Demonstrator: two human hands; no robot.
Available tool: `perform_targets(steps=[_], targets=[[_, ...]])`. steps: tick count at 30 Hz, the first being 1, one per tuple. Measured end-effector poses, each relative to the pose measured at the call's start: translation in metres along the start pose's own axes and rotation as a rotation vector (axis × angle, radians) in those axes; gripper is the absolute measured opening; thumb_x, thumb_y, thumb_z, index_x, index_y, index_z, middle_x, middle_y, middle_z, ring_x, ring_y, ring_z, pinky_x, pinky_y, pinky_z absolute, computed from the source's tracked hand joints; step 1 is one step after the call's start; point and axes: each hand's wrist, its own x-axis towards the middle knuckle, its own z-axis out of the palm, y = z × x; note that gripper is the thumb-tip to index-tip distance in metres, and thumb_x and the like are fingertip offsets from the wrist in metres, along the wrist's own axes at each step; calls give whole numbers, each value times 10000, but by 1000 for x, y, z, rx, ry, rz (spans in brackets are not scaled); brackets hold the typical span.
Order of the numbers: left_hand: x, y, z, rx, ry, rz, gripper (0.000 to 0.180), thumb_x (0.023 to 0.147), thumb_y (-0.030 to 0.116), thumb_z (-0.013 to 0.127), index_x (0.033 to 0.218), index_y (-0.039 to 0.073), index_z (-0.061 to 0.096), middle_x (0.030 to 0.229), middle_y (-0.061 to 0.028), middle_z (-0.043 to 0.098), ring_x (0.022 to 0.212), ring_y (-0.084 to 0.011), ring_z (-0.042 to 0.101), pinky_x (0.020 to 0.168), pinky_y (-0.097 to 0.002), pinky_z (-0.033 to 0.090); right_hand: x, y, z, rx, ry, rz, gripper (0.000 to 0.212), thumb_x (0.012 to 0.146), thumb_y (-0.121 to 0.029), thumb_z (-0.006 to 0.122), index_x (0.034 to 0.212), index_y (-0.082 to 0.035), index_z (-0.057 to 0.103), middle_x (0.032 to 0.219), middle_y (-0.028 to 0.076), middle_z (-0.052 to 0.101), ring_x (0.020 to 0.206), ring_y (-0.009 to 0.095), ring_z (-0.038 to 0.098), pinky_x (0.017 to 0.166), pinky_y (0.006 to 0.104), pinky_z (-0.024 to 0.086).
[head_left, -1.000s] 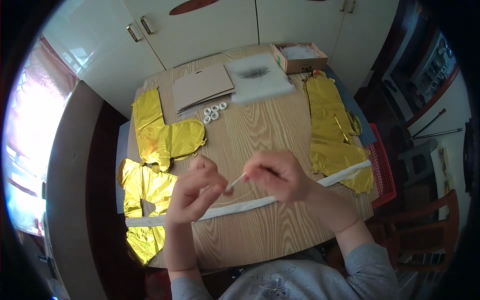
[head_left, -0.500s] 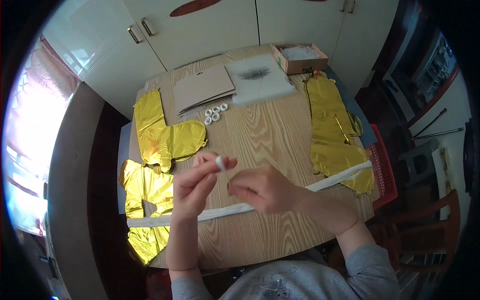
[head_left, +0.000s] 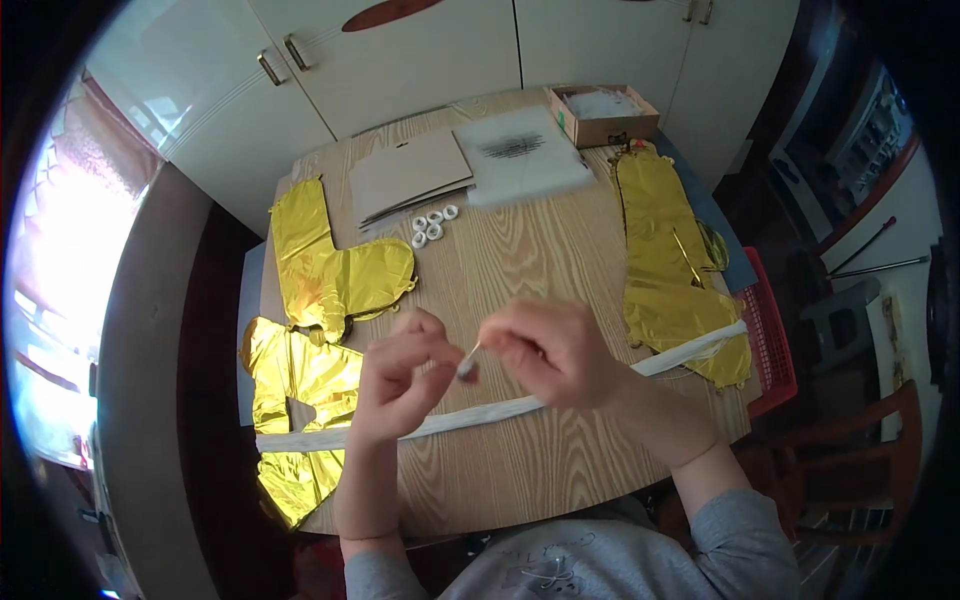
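Over the middle of the wooden table [head_left: 560,460], we hold both hands up close together, near each other but apart. Our left hand [head_left: 402,375] has its fingers curled, with a small white bundle [head_left: 466,369] gripped at the fingertips; it is blurred, so we cannot tell whether it wraps a finger or sits between finger and thumb. Our right hand [head_left: 548,352] is closed in a pinch on a short white string [head_left: 475,351], which slants from there down to the bundle.

Below our hands, a long white band [head_left: 485,414] crosses the table from side to side, lying over the lower left gold foil [head_left: 320,375] and the bottom end of the right gold foil [head_left: 655,235]. Another gold foil piece [head_left: 298,245] lies at the upper left. Beyond our hands we see five white rolls [head_left: 435,217] grouped beside the cardboard sheets [head_left: 410,178], with a clear plastic sheet [head_left: 540,182] next to those. An open box [head_left: 610,131] stands at the far right corner, and a red basket [head_left: 775,330] is beside the table's right edge.
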Motion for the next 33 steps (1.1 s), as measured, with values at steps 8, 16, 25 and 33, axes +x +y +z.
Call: perform_targets(steps=[8,16,25,33], targets=[[-2,2,4,216,192,-76,197,736,-57,482,859,-43,636,827,-101,627,719,-141,434,686,-266,398,-3,-4,3,-15,-71,-25,74,791,-128,589,765,-60,576,654,70,564,561,241,574,481,333,438],[1,-1,14,38,277,-59,138,743,-30,507,821,-32,621,783,-134,618,737,-141,438,649,-267,377,-6,3,10,-43,-196,-133,63,804,-93,596,766,-43,599,626,58,565,490,157,538,444,269,404],[5,0,17,267,326,-75,170,717,-54,508,823,-17,636,770,-65,645,705,-137,419,657,-258,372,-6,9,12,48,-79,-74,30,793,-53,575,781,-30,591,579,50,527,473,136,508,444,261,387],[7,5,28,-287,427,-182,169,749,-44,482,816,-26,636,816,-54,650,722,-112,446,680,-243,382,-8,10,16,-24,-121,-107,47,782,-26,557,745,-31,585,567,46,507,475,125,490,451,268,379]])
